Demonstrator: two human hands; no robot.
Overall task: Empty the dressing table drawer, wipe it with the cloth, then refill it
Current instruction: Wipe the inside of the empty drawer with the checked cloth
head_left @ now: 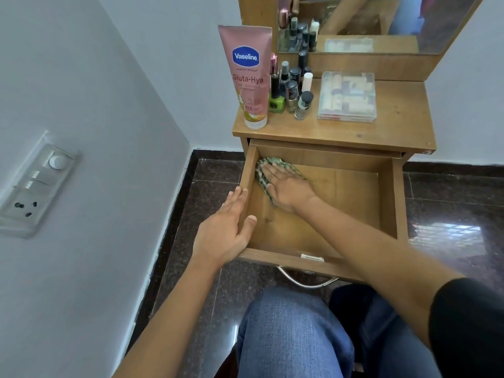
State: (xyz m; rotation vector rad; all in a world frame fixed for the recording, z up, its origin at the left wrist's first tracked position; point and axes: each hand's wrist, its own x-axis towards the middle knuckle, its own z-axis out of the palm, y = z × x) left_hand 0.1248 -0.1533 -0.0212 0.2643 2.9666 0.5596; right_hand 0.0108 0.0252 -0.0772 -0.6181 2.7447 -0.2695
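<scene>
The wooden drawer (pixel 387 192) stands pulled out of the dressing table, with only the cloth inside. My right hand (pixel 286 186) lies flat with straight fingers on the green checked cloth (pixel 275 161), pressing it onto the drawer floor in the back left corner. My left hand (pixel 226 230) holds the drawer's left wall, fingers outside and thumb inside. On the table top stand a pink Vaseline tube (pixel 249 77), several nail polish bottles (pixel 291 91) and a clear plastic box (pixel 347 96).
A mirror (pixel 368 23) rises behind the table top. A white wall with a switch and socket panel (pixel 32 184) runs close on the left. The floor is dark polished stone. My knees in blue jeans (pixel 294 331) sit just below the drawer's metal handle (pixel 302 282).
</scene>
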